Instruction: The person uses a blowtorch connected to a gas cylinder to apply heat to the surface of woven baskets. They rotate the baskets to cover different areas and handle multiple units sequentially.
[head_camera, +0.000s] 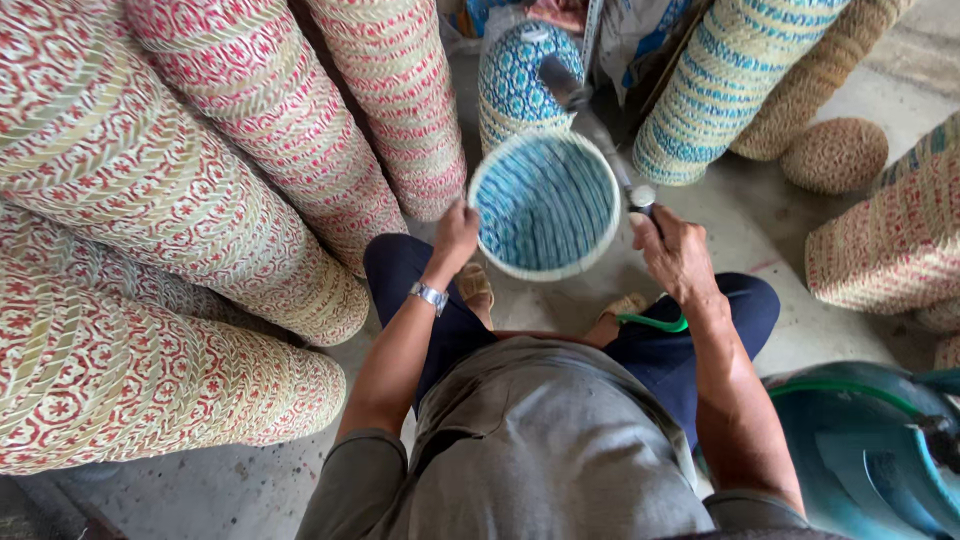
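Two hands work at a round blue and white woven basket (545, 203), which is held up in front of the person's knees with its open mouth facing the camera. The left hand (456, 233) is closed on the basket's rim at its left edge, thumb and fingers pinching the pale border. The right hand (672, 252) is wrapped tight around the handle of a metal torch (592, 125), whose long tube runs up and to the left past the right side of the basket's rim, just beside it. A green hose (652, 323) curls under the right wrist, above the dark blue trousers. A silver wristwatch (429, 296) sits on the left wrist. To the left, stacks of red and cream baskets (180, 200) lie on their sides, filling that whole side of the view. Behind the held basket stands another blue patterned one (520, 75), and to its right a stack of blue striped baskets (720, 80) leans. A teal gas cylinder (860, 450) sits at the lower right on the concrete floor (760, 220)
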